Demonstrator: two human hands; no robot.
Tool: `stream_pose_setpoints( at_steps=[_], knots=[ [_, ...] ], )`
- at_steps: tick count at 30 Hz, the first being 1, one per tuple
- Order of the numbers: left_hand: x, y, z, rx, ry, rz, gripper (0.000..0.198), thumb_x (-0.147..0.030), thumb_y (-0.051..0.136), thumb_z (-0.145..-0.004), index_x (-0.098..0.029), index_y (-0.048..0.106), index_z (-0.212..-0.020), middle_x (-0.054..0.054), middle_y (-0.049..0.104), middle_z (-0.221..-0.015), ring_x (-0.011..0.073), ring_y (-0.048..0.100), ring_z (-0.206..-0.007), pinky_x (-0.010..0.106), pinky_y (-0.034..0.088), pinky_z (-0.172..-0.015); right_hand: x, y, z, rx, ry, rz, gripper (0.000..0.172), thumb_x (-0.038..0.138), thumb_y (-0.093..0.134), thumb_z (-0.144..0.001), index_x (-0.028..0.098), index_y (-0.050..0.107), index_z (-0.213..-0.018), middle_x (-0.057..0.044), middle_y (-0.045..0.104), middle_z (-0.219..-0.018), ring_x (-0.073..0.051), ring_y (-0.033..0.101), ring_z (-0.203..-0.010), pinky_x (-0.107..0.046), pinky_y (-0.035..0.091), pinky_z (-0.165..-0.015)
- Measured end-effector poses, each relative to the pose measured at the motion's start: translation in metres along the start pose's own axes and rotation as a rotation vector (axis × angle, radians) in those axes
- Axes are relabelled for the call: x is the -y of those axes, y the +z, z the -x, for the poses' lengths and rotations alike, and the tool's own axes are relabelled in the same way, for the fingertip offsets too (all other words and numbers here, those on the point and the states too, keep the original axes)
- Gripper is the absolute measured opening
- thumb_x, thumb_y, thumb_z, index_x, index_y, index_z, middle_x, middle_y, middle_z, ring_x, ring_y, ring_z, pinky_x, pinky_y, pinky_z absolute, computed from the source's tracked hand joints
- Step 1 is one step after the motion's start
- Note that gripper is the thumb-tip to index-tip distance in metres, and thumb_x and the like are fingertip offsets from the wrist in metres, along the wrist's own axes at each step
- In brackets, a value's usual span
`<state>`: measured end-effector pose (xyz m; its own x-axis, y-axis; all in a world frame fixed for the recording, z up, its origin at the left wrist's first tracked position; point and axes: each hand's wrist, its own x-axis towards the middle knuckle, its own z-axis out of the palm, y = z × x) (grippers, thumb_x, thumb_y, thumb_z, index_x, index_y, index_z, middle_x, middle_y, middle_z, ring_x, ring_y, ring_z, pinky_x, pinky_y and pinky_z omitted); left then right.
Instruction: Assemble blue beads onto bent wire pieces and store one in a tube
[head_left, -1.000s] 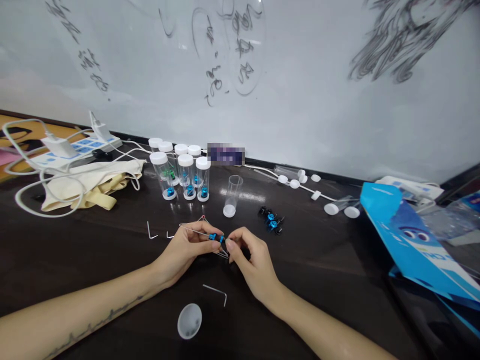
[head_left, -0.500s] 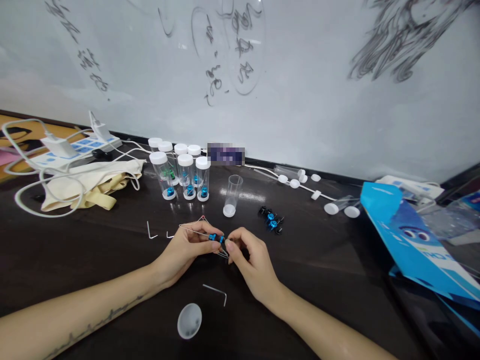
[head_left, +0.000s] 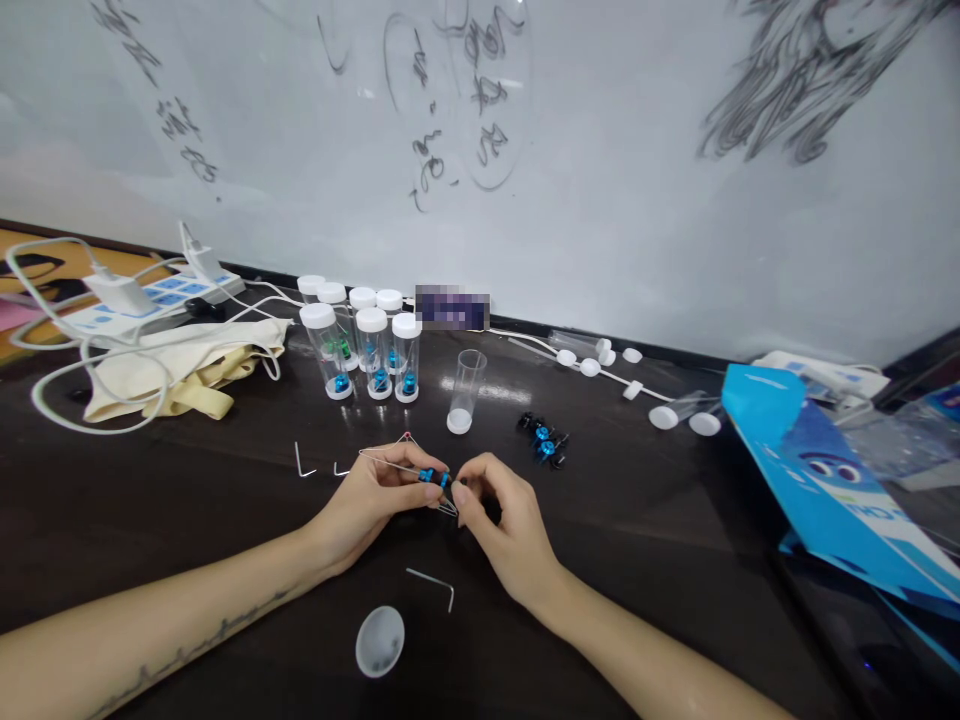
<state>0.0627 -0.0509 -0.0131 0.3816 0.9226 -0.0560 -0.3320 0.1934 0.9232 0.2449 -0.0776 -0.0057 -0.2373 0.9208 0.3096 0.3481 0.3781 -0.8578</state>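
Between the thumb and fingers of my left hand (head_left: 379, 490) is a small blue-and-black part with thin wire arms (head_left: 426, 476). Its wires stick out to the left and below, and one corner has a red tip. My right hand (head_left: 499, 510) is closed in a pinch at the part's right end, on a small dark piece mostly hidden by the fingertips. Below the hands lie a hex key (head_left: 431, 577) and a small white cup (head_left: 380, 642) with dark bits inside. Two smaller hex keys, one of them this L-shaped one (head_left: 301, 462), rest left of my left hand.
Ahead stands an open clear tube (head_left: 466, 390); several white-capped tubes (head_left: 379, 350) with blue or green parts are left of it. Loose blue and black parts (head_left: 545, 440) lie to the right. A blue bag (head_left: 817, 470), a cloth pouch (head_left: 187, 370) and a power strip (head_left: 165, 295) flank the table.
Almost nothing differs. My right fingertips have shifted very slightly at the part's end, while my left hand keeps its hold.
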Motion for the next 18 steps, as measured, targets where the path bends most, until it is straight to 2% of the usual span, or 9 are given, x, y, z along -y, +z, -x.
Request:
stream_pose_setpoints(
  at_steps=[4, 9, 11, 16, 18],
  knots=[
    [-0.0006, 0.0006, 0.0006, 0.020, 0.011, -0.026, 0.020, -0.012, 0.082, -0.068, -0.015, 0.074, -0.086, 0.003, 0.073, -0.078, 0.0124, 0.067, -0.070, 0.021, 0.054, -0.068, 0.0011, -0.0017, -0.0013, 0.041, 0.012, 0.024, 0.033, 0.033, 0.043, -0.100, 0.019, 0.053, -0.072, 0.002, 0.055, -0.065, -0.013, 0.053, -0.062, -0.025, 0.039, -0.062],
    [-0.0010, 0.0014, 0.0006, 0.024, 0.018, -0.037, 0.021, -0.012, 0.083, -0.066, -0.015, 0.075, -0.085, 0.003, 0.073, -0.079, 0.0141, 0.067, -0.072, 0.022, 0.054, -0.066, 0.0016, -0.0015, -0.0006, 0.066, 0.042, 0.013, 0.043, 0.036, 0.037, -0.103, 0.019, 0.052, -0.067, 0.001, 0.055, -0.063, -0.012, 0.055, -0.060, -0.025, 0.039, -0.061],
    [-0.0012, 0.0014, 0.0005, 0.019, 0.018, -0.031, 0.021, -0.012, 0.083, -0.067, -0.015, 0.075, -0.085, 0.003, 0.073, -0.079, 0.0139, 0.067, -0.071, 0.023, 0.054, -0.067, 0.0017, -0.0012, -0.0006, 0.056, 0.029, 0.025, 0.040, 0.035, 0.038, -0.102, 0.019, 0.053, -0.069, 0.001, 0.055, -0.064, -0.012, 0.055, -0.061, -0.025, 0.039, -0.062],
    [-0.0012, 0.0003, -0.0002, -0.032, -0.007, 0.008, 0.020, -0.011, 0.082, -0.068, -0.015, 0.075, -0.086, 0.002, 0.073, -0.077, 0.0110, 0.066, -0.071, 0.019, 0.052, -0.070, 0.0002, 0.0007, 0.0002, 0.005, 0.025, 0.033, 0.014, 0.031, 0.051, -0.096, 0.020, 0.056, -0.090, 0.002, 0.057, -0.069, -0.013, 0.054, -0.062, -0.025, 0.042, -0.063],
    [-0.0010, 0.0000, -0.0007, -0.043, -0.014, 0.021, 0.020, -0.012, 0.083, -0.068, -0.015, 0.075, -0.086, 0.002, 0.073, -0.077, 0.0115, 0.067, -0.072, 0.020, 0.052, -0.071, -0.0006, 0.0014, 0.0004, -0.003, 0.030, 0.028, 0.009, 0.029, 0.053, -0.095, 0.020, 0.055, -0.094, 0.002, 0.057, -0.071, -0.013, 0.054, -0.062, -0.025, 0.043, -0.062]
  ],
)
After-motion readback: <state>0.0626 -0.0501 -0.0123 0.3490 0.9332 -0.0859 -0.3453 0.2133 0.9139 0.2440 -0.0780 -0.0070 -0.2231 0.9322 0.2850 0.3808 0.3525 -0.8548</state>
